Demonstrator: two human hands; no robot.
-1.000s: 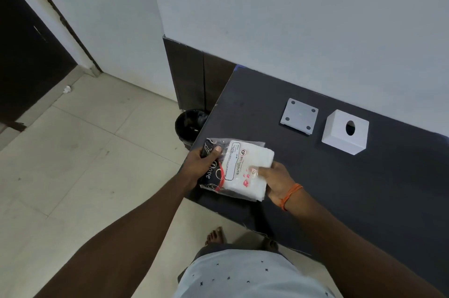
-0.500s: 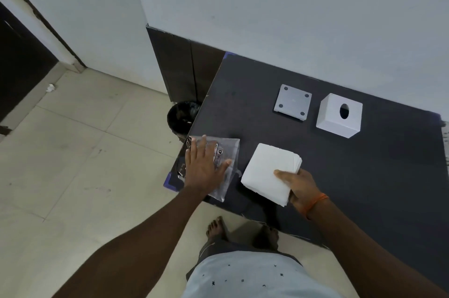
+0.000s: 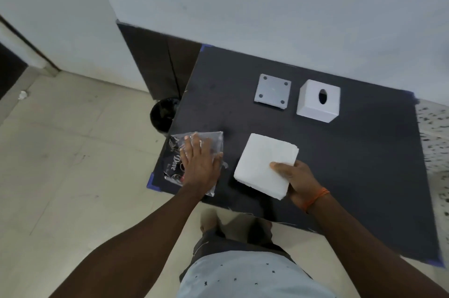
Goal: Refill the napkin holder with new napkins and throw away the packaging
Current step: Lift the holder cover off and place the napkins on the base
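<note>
While left hand [image 3: 201, 164] flattens wrapper [image 3: 194, 159], bin [image 3: 163, 113] stands beside table [image 3: 364, 176].

The light is soft, even and rather dim, with a cool grey cast on the wall [image 3: 267, 6]. No lamp or window shows. Shadows are faint: a soft dark patch lies on the table [image 3: 364, 164] under the napkins [image 3: 262, 164], and another falls on the floor [image 3: 73, 152] by the feet. The wrapper [image 3: 211, 138] carries pale glints of glare along its creases. The bin [image 3: 163, 113] reads as near black, with a few small highlights. The white holder [image 3: 315, 107] stays unclipped, its sides shaded grey. The picture is slightly soft throughout, softest at the right edge, where the speckled surface smears. Wide-angle bending curves the table edges and stretches the arms at the bottom.
</note>
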